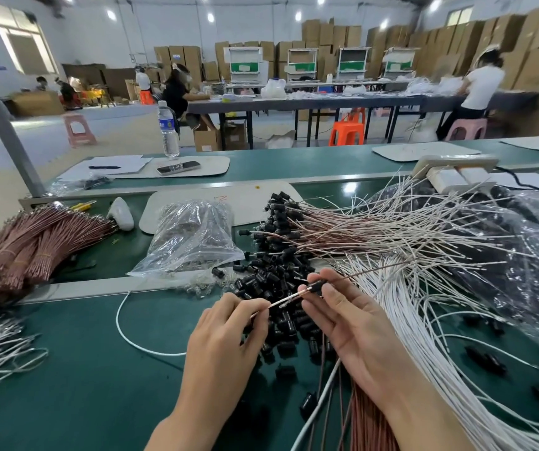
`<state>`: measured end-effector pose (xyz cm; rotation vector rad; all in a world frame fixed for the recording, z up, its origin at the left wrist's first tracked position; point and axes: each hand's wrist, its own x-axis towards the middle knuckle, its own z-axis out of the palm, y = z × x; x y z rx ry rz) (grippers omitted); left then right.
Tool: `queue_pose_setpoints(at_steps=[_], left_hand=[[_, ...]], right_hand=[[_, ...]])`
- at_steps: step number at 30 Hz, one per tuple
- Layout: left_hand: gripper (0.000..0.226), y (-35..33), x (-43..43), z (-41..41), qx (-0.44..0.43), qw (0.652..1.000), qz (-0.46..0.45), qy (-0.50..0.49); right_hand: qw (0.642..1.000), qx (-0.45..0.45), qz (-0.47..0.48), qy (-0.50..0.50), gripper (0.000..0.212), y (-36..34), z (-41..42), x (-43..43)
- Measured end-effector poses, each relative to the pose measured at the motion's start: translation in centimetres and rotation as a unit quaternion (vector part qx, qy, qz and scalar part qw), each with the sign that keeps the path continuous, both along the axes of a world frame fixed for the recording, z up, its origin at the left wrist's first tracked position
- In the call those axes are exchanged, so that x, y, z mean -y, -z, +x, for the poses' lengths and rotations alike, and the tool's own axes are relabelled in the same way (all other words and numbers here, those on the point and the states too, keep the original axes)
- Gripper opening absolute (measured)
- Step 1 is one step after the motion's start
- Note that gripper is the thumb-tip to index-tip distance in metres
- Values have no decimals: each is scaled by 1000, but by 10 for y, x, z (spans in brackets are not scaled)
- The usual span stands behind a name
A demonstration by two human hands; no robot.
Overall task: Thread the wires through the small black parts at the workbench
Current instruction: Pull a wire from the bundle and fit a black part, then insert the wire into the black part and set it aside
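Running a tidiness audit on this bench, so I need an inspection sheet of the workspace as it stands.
Surface: green mat, largely covered with stock.
Job's things: black parts pile mid-bench; threaded wires fanned behind it; white wires on the right; brown bundles on the left.
Clutter: plastic bag, water bottle, phone, pen.
Hands: left hand pinches the held wires; right hand holds one black part on them.
Cables: loose white wire looped left of the hands.
Surroundings: people at far tables, stacked cardboard boxes, orange stool.
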<state>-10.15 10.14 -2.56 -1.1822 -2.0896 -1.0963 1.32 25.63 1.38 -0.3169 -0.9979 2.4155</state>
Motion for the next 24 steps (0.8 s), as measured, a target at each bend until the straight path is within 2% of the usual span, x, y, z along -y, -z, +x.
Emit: queue_pose_setpoints(at_steps=[6, 12, 16, 24], left_hand=[[13, 0, -1, 0, 5, 1000, 4, -2], [15, -2, 1, 1, 14, 1000, 0, 17], [15, -4, 2, 2, 39, 999, 12, 29], [10, -12, 4, 6, 102, 992, 28, 73]], right_hand=[[1000, -6, -10, 11, 24, 1, 0, -2], [1000, 3, 23, 4, 22, 2, -3, 1], [998, 27, 55, 2, 20, 2, -4, 4], [998, 24, 52, -1, 19, 4, -4, 3]])
